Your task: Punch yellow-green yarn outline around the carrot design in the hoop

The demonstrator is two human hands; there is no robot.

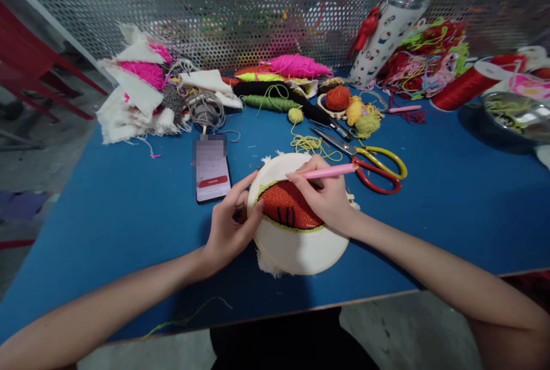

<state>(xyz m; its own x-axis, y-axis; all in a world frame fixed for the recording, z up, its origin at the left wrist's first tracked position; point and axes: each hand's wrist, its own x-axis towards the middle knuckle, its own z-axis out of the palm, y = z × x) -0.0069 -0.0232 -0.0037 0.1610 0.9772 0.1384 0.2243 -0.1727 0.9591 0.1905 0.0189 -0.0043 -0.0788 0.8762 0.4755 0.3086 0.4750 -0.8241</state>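
Note:
My left hand (234,224) grips the left rim of a round embroidery hoop (303,255), thumb on top and fingers at the edge. White cloth is stretched in the hoop, with frayed edges sticking out. A red looped-yarn shape (281,201) with black lines and a yellow-green border is worked into the cloth. In my right hand (330,195) is a pink pen-shaped punch needle (330,171), pinched between thumb and fingers over the design's upper edge. Its tip is hidden by my fingers. Yellow-green yarn (315,145) lies loose just behind the hoop.
Scissors (378,169) with red and yellow handles lie right of the hoop, a phone (212,172) to its left. Along the back are cloth scraps (137,92), yarn bundles (296,65), a tumbler (382,38), a red thread spool (466,86) and a metal bowl (515,124), before a perforated metal panel (240,9).

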